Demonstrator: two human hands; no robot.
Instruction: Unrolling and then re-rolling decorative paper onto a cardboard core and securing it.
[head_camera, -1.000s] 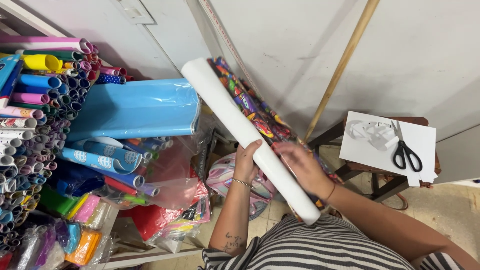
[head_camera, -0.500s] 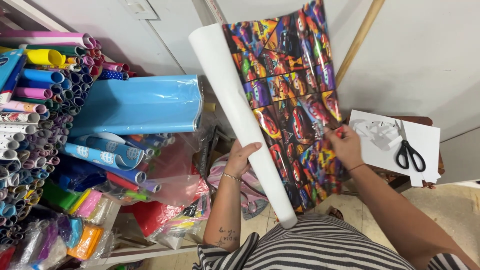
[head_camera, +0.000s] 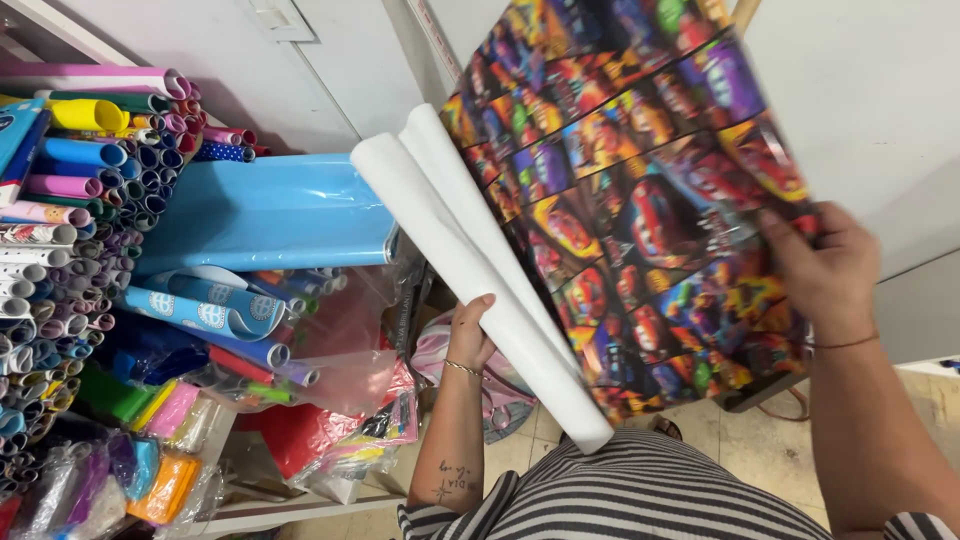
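Note:
I hold a roll of wrapping paper, white on the back, partly unrolled in front of me. Its printed side shows bright cartoon cars in many colours. My left hand grips the rolled part from below, near its lower half. My right hand holds the free edge of the sheet, pulled out to the right. The open sheet covers the small table behind it.
Shelves on the left hold several rolled papers seen end-on. A wide light-blue roll lies across them. Plastic bags with coloured sheets sit lower down. A white wall is behind, tiled floor below.
My right hand has pulled the sheet's edge further right, so the printed paper is now spread much wider and hides the table with the scissors. The left hand keeps the roll.

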